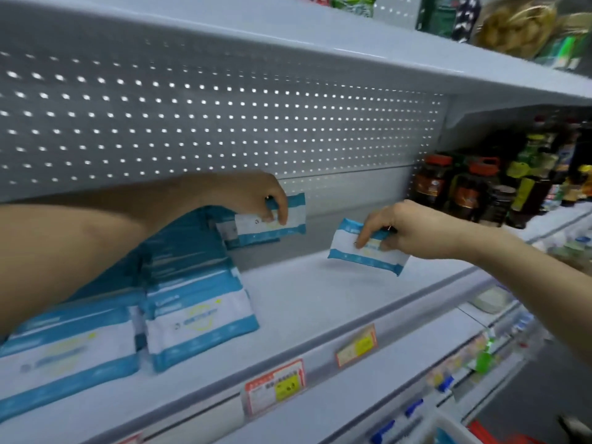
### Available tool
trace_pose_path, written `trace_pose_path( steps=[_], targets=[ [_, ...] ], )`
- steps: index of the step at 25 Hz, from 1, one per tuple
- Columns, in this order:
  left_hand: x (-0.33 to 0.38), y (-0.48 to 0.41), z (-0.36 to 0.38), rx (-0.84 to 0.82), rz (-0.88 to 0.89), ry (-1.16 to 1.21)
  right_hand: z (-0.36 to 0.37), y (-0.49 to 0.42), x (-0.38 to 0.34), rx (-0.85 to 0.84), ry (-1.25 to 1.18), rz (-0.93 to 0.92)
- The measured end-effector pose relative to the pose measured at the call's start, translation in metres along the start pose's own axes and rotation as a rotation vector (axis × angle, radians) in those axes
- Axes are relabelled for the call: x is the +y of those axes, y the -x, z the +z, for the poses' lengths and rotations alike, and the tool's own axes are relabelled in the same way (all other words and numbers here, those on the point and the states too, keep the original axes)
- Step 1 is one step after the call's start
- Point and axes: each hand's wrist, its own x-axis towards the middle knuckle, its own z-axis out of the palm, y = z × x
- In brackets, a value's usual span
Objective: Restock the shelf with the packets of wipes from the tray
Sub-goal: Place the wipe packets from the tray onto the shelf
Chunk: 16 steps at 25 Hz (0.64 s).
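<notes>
At your far left, the rows of flat blue-and-white plastic packets of wipes [198,318] already lean in stacks on the pale grey metal shelf [314,302], filling its left part. Your left hand [259,200] reaches over them, fingers pinched round one blue-and-white packet [272,219] held upright at the back of the row, close to the perforated back panel [224,116]. Further right, your right hand [407,232] grips a second blue-and-white packet [368,248] by its top edge, tilted, hanging just above bare shelf. The risk, as I judge it: your left forearm lies across the leaning stacks, and drawing it back carelessly could topple them forward over the shelf's front lip. A packet set down unsupported may also fall flat. You have open shelf between the two packets and on to the dark glass sauce bottles [464,190] at the right, so keep clear of those. The tray isn't clearly in view.
</notes>
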Motion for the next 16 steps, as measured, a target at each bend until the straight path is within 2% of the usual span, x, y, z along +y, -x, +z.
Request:
trace_pose_path(
  steps=[4, 11, 16],
  targets=[
    [-0.041, 0.003, 0.023, 0.030, -0.099, 0.049, 0.005, -0.035, -0.019, -0.008, -0.037, -0.074],
    [-0.071, -0.001, 0.049, 0.024, -0.129, 0.031, 0.006, -0.075, -0.031, 0.006, -0.102, -0.163],
    [-0.079, 0.002, 0.044, 0.136, -0.034, 0.001, 0.000, -0.105, -0.050, -0.066, -0.114, -0.167]
  ],
)
